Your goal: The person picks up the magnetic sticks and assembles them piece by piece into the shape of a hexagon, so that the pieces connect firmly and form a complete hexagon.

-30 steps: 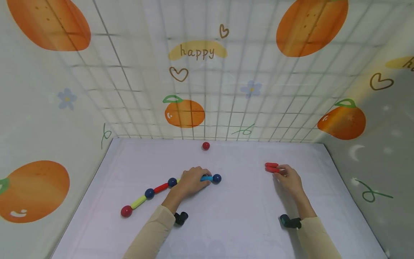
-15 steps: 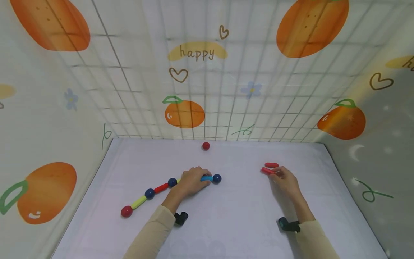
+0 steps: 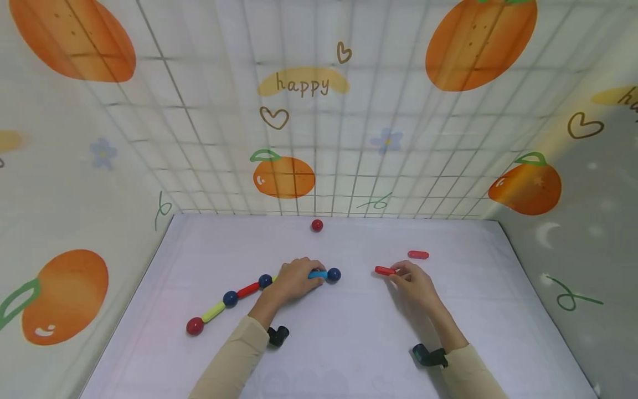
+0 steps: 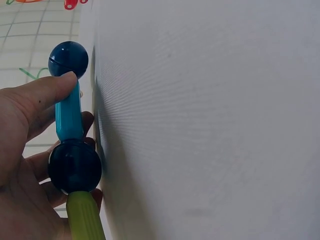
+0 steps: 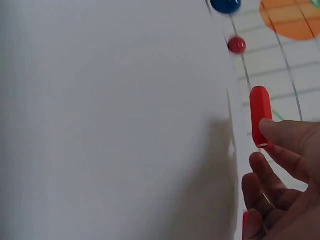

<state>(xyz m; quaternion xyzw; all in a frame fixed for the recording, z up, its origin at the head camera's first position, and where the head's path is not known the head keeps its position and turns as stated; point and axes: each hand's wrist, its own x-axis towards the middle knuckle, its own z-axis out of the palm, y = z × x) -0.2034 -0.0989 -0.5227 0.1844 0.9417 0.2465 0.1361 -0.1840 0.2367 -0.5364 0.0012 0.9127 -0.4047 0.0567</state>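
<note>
My left hand [image 3: 296,280] grips a chain of rods and balls at its blue rod [image 4: 69,115]. A dark blue ball [image 3: 334,274] caps the chain's right end, and another dark blue ball [image 4: 75,166] sits below the blue rod in the left wrist view. Leftward the chain runs through a dark blue ball [image 3: 266,281], a red rod [image 3: 248,290] and a yellow-green rod [image 3: 214,312] to a red ball [image 3: 195,326]. Between thumb and fingers, my right hand [image 3: 416,284] pinches a loose red rod [image 5: 260,112], a short way right of the chain's end.
One more red rod [image 3: 418,255] lies on the white table [image 3: 349,343] behind the right hand. A single red ball [image 3: 317,225] sits near the table's back edge. Patterned cloth walls [image 3: 219,166] stand at the back and both sides.
My right hand has picked the front one of two red rods and carried it left, toward the chain's end. The other rod stays put. My left hand has kept its place.
</note>
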